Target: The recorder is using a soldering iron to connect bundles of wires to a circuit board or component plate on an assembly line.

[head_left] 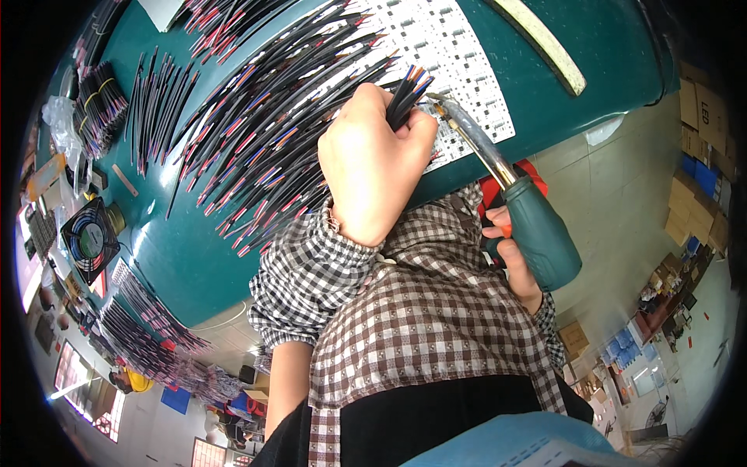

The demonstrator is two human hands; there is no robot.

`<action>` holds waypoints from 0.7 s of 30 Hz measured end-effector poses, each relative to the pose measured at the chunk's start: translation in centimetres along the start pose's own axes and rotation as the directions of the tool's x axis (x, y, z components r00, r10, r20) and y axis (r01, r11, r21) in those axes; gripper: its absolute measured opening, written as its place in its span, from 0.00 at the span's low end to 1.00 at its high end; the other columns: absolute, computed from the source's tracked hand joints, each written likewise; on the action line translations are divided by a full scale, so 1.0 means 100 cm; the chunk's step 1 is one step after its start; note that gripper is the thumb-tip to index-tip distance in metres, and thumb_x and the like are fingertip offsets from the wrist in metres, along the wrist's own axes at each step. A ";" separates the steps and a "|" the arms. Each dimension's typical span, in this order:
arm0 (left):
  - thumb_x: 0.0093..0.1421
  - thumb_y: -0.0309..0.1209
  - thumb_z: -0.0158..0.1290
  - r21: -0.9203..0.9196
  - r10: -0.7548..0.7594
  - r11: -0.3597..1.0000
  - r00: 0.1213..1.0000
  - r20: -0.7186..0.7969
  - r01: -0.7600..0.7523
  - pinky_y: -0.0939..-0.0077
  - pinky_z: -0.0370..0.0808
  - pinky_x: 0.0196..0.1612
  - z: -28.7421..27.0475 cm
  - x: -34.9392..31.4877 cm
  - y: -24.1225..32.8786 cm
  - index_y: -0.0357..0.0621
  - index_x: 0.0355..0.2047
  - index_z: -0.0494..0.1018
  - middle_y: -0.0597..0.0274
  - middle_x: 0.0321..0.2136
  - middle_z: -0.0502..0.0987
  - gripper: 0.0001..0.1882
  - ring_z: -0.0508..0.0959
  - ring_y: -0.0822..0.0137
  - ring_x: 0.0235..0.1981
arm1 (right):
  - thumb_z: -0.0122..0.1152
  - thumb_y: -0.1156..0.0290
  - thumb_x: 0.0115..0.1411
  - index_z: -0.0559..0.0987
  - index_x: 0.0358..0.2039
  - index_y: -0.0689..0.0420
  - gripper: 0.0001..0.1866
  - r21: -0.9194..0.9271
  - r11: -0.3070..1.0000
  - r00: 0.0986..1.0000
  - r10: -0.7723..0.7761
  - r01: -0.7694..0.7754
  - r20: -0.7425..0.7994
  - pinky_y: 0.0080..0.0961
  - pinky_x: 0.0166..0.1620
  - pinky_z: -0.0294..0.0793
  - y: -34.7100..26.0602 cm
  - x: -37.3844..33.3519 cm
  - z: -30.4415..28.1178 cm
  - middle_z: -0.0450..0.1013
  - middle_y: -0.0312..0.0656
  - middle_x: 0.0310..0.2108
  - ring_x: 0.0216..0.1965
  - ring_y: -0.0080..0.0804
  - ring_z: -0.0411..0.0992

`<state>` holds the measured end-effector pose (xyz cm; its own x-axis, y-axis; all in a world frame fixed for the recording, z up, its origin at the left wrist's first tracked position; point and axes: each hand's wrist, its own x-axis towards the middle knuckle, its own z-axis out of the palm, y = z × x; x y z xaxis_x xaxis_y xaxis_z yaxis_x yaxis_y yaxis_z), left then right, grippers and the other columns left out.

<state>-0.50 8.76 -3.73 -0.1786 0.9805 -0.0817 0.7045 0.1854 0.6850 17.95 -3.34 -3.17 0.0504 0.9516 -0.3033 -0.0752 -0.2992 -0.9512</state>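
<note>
My left hand is closed around several black cables, whose blue and orange wire ends point up over the far side of the fist. Below it lies a white sheet of small circuit boards, partly covered by the cables and the hand. My right hand grips a soldering gun with a dark green body and a long metal nose. The gun's tip reaches left to the wire ends, just above the board sheet; I cannot tell whether it touches them. Red parts show beside its body.
Many black cables with coloured ends fan over the green table, left of my hand. Tied cable bundles and a small fan are further left. A curved pale strip lies at the far right. Cardboard boxes stand beyond the table.
</note>
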 end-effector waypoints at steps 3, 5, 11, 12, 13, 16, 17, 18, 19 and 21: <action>0.43 0.32 0.55 0.002 0.024 1.000 1.000 -0.018 -0.024 0.63 0.70 0.24 0.001 0.000 -0.001 0.38 0.19 0.67 0.53 0.14 0.71 0.10 0.73 0.53 0.18 | 0.66 0.87 0.43 0.62 0.55 0.69 0.37 -0.028 0.999 1.000 -0.015 0.016 0.008 0.26 0.41 0.78 0.001 0.000 -0.001 0.70 0.56 0.44 0.42 0.38 0.74; 0.43 0.32 0.55 0.002 0.017 1.000 1.000 -0.017 -0.017 0.62 0.70 0.24 0.002 -0.001 -0.002 0.38 0.18 0.67 0.53 0.14 0.71 0.10 0.73 0.52 0.18 | 0.65 0.87 0.43 0.62 0.55 0.69 0.37 -0.064 0.997 0.999 -0.032 0.033 0.024 0.26 0.41 0.79 0.003 0.000 -0.001 0.70 0.56 0.44 0.42 0.38 0.74; 0.43 0.32 0.54 0.001 0.030 1.000 0.999 -0.028 -0.030 0.62 0.71 0.23 0.001 0.002 -0.002 0.38 0.18 0.68 0.52 0.14 0.71 0.10 0.73 0.52 0.17 | 0.66 0.86 0.43 0.62 0.55 0.69 0.37 -0.005 0.999 0.999 -0.032 0.032 0.007 0.26 0.41 0.79 0.004 0.003 0.000 0.70 0.56 0.44 0.41 0.39 0.74; 0.42 0.32 0.54 -0.007 0.035 0.999 0.999 -0.033 -0.035 0.63 0.71 0.23 0.002 0.003 -0.002 0.38 0.18 0.68 0.52 0.13 0.71 0.10 0.74 0.53 0.17 | 0.67 0.85 0.43 0.62 0.54 0.69 0.37 -0.061 0.996 0.997 -0.070 0.072 0.019 0.26 0.41 0.78 0.004 0.004 0.001 0.71 0.56 0.44 0.41 0.38 0.75; 0.42 0.32 0.54 -0.008 0.036 0.999 0.999 -0.032 -0.036 0.63 0.71 0.23 0.002 0.003 -0.003 0.38 0.18 0.68 0.52 0.13 0.71 0.10 0.74 0.53 0.17 | 0.67 0.85 0.43 0.62 0.54 0.69 0.36 -0.115 0.987 0.994 -0.108 0.111 0.033 0.26 0.41 0.78 0.004 0.005 0.001 0.71 0.56 0.43 0.41 0.38 0.75; 0.42 0.32 0.54 -0.005 0.047 0.999 0.998 -0.036 -0.047 0.63 0.70 0.23 0.002 0.004 -0.004 0.37 0.17 0.67 0.53 0.13 0.71 0.10 0.73 0.53 0.17 | 0.68 0.83 0.44 0.62 0.54 0.69 0.36 -0.067 0.996 0.998 -0.066 0.067 0.019 0.26 0.41 0.78 0.000 0.004 0.000 0.71 0.55 0.43 0.40 0.36 0.75; 0.42 0.32 0.54 -0.009 0.043 0.999 0.999 -0.033 -0.043 0.63 0.70 0.22 0.001 0.005 -0.003 0.37 0.17 0.67 0.53 0.13 0.70 0.11 0.73 0.53 0.17 | 0.68 0.83 0.44 0.62 0.54 0.69 0.36 -0.066 0.996 0.998 -0.066 0.067 0.020 0.26 0.41 0.78 0.001 0.004 0.001 0.71 0.55 0.43 0.40 0.36 0.75; 0.42 0.32 0.54 -0.015 0.040 0.999 0.999 -0.029 -0.040 0.63 0.70 0.22 0.001 0.005 -0.003 0.37 0.17 0.67 0.53 0.12 0.70 0.11 0.73 0.52 0.16 | 0.67 0.83 0.44 0.62 0.54 0.70 0.35 -0.066 0.995 0.998 -0.069 0.070 0.012 0.26 0.41 0.78 0.001 0.005 0.001 0.71 0.55 0.42 0.40 0.36 0.75; 0.42 0.32 0.54 -0.015 0.041 0.999 0.999 -0.028 -0.041 0.63 0.70 0.22 0.001 0.005 -0.003 0.37 0.17 0.67 0.53 0.12 0.70 0.11 0.73 0.52 0.16 | 0.67 0.83 0.45 0.63 0.54 0.70 0.35 -0.065 0.995 0.997 -0.072 0.073 0.004 0.26 0.41 0.78 0.002 0.005 0.002 0.72 0.55 0.42 0.40 0.35 0.75; 0.42 0.32 0.54 -0.027 0.039 0.999 0.999 -0.033 -0.040 0.63 0.70 0.22 0.002 0.004 -0.003 0.37 0.17 0.67 0.53 0.12 0.70 0.11 0.73 0.53 0.16 | 0.67 0.82 0.45 0.63 0.53 0.70 0.35 -0.073 0.995 0.998 -0.062 0.062 -0.001 0.26 0.41 0.78 0.003 0.004 0.002 0.72 0.54 0.42 0.39 0.35 0.75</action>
<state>-0.68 9.13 -4.12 -0.1736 0.9843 -0.0313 0.6925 0.1446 0.7068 17.79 -3.05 -3.56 0.0564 0.9682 -0.2439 0.0007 -0.2443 -0.9697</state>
